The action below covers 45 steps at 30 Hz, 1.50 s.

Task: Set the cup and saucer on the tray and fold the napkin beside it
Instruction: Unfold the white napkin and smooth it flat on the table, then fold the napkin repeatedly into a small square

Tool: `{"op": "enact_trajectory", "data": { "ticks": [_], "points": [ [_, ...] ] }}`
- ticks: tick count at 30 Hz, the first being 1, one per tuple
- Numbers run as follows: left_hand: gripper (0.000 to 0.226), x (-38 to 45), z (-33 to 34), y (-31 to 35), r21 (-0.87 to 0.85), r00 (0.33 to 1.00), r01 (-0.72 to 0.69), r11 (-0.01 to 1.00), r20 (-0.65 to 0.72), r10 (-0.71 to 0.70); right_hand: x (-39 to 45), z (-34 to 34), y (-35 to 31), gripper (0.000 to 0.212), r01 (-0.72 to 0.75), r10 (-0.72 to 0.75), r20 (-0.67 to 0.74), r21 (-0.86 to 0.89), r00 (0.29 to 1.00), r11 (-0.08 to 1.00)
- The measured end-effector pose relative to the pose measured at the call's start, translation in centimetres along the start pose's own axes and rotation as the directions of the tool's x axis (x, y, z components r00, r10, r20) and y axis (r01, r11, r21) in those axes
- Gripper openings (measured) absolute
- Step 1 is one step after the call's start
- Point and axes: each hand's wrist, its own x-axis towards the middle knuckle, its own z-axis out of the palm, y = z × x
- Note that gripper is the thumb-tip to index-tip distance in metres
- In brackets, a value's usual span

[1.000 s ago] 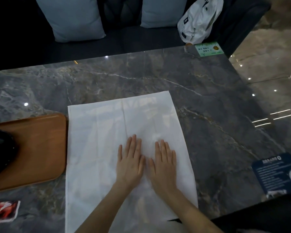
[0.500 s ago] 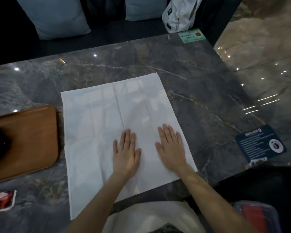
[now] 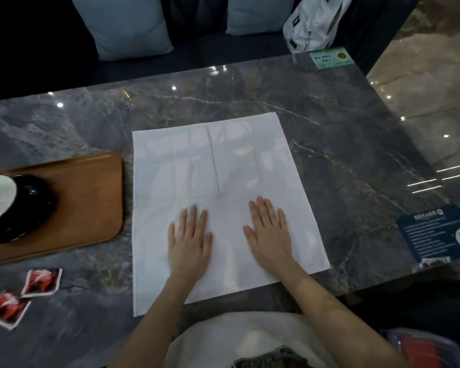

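A white napkin (image 3: 218,181) lies spread flat on the grey marble table (image 3: 343,155), with fold creases across it. My left hand (image 3: 190,240) and my right hand (image 3: 270,232) rest palm-down on its near half, fingers spread, a gap between them. To the left is a wooden tray (image 3: 91,203). On it stands a black cup with a white inside (image 3: 0,197) on a black saucer (image 3: 16,232), cut off by the left edge of the view.
Two red sachets (image 3: 41,281) lie near the table's front left. A dark blue card (image 3: 438,232) sits at the right edge and a green card (image 3: 331,57) at the far right corner. Cushions (image 3: 128,27) and a white bag (image 3: 314,22) are on the sofa behind.
My hands have slid apart across the napkin, the left one leftwards and the right one rightwards. The view has shifted, bringing the cup and both sachets into sight.
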Motion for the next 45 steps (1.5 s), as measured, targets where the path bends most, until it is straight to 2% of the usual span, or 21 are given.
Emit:
{"op": "enact_trajectory", "data": {
  "ticks": [3,7,9,11,12,14,17,19,23,25,27,29,31,36,41,45],
  "points": [
    [0.055,-0.5,-0.7,-2.4,-0.026,0.982,0.178,0.984,-0.055,-0.179,-0.1,-0.1,-0.2,0.059,0.005,-0.005,-0.014,0.008,1.000,1.000],
    [0.052,0.3,-1.8,-3.4,-0.159,0.910,0.377,0.912,-0.120,-0.397,0.1,-0.4,-0.7,0.060,-0.037,0.037,-0.037,0.007,0.999,0.999],
    [0.053,1.4,-2.2,-2.6,-0.149,0.941,0.304,0.941,-0.108,-0.321,0.6,-0.6,-1.5,0.059,-0.049,0.051,-0.066,0.024,0.997,0.998],
    [0.054,2.2,-2.0,-1.3,-0.095,0.993,0.101,0.990,-0.054,-0.107,1.3,-0.7,-2.5,0.058,0.012,-0.009,-0.070,0.035,0.997,0.999],
    [0.055,2.5,-1.8,-0.7,-0.084,1.000,0.013,0.996,-0.025,-0.015,1.6,-0.6,-3.0,0.058,0.054,-0.052,-0.056,0.031,0.997,0.998],
    [0.055,2.9,-1.3,0.0,-0.071,0.997,-0.071,0.995,0.007,0.072,2.3,-0.2,-3.5,0.059,0.108,-0.108,-0.015,0.014,0.994,0.994],
    [0.055,3.3,-1.1,-0.2,-0.067,0.999,-0.046,0.997,-0.003,0.046,3.2,0.0,-3.0,0.060,0.128,-0.127,0.034,-0.014,0.991,0.992],
    [0.054,3.4,-1.4,-0.7,-0.086,0.998,0.049,0.995,-0.039,-0.053,3.4,-0.1,-2.1,0.059,0.152,-0.151,0.029,-0.033,0.988,0.988],
    [0.052,4.6,-2.3,-0.7,-0.144,0.968,0.231,0.962,-0.069,-0.242,3.8,-1.1,-1.5,0.045,0.128,-0.115,-0.113,0.112,0.987,0.985],
    [0.050,5.6,-2.8,-0.2,-0.165,0.973,0.199,0.966,-0.089,-0.215,5.2,-2.0,-2.2,0.036,0.106,-0.069,-0.199,0.182,0.978,0.978],
    [0.050,6.8,-3.1,0.5,-0.156,0.992,0.076,0.985,-0.091,-0.090,7.3,-3.3,-3.0,0.028,0.096,-0.033,-0.249,0.246,0.968,0.965],
    [0.053,8.3,-3.0,1.5,-0.104,0.998,-0.044,0.994,-0.055,0.038,9.8,-4.5,-3.7,0.023,0.103,-0.045,-0.221,0.257,0.974,0.961],
    [0.054,10.0,-2.5,2.5,-0.067,0.996,-0.094,0.993,-0.013,0.093,12.6,-5.3,-4.2,0.026,0.131,-0.095,-0.160,0.228,0.983,0.965],
    [0.059,12.1,-0.8,3.8,-0.029,0.995,-0.072,0.997,0.060,0.074,20.0,-6.7,-4.9,0.038,0.175,-0.170,-0.045,0.158,0.984,0.972],
    [0.064,12.2,-0.9,4.1,-0.026,0.995,-0.059,0.998,0.074,0.061,25.6,-6.7,-5.1,0.054,0.214,-0.215,0.072,0.030,0.974,0.976],
    [0.061,12.2,-0.9,4.1,-0.043,0.997,-0.049,0.998,0.061,0.052,28.3,-6.9,-5.1,0.069,0.204,-0.202,0.199,0.009,0.959,0.979]
  ]
}}
